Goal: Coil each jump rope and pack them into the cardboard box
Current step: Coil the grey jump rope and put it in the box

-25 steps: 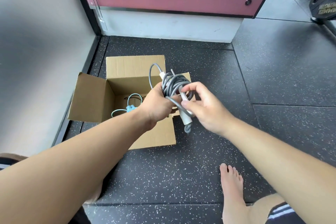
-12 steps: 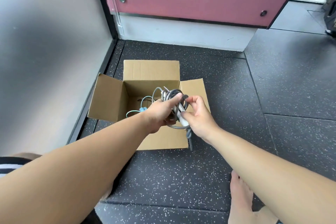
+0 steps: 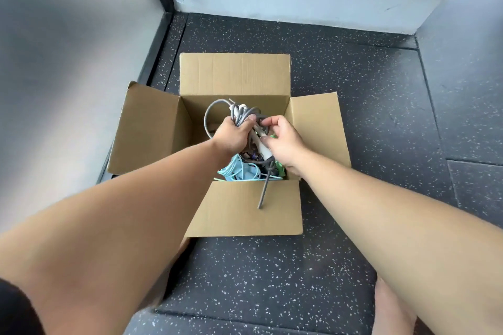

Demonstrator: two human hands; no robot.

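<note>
1. My left hand (image 3: 232, 134) is closed in a fist round the coiled grey jump rope (image 3: 242, 114). My right hand (image 3: 283, 141), just beside it, pinches the rope's white handle (image 3: 262, 145) with curled fingers.
2. A second ago I held this bundle up in front of the cardboard box (image 3: 234, 76). Now both hands have lowered it into the box's open top.
3. Beneath my hands lie a light blue rope (image 3: 242, 171) and something green (image 3: 280, 168), already packed.
4. A loose grey tail (image 3: 264, 193) trails below my right hand over the near flap. I judge it needs tucking in before I let go.
</note>
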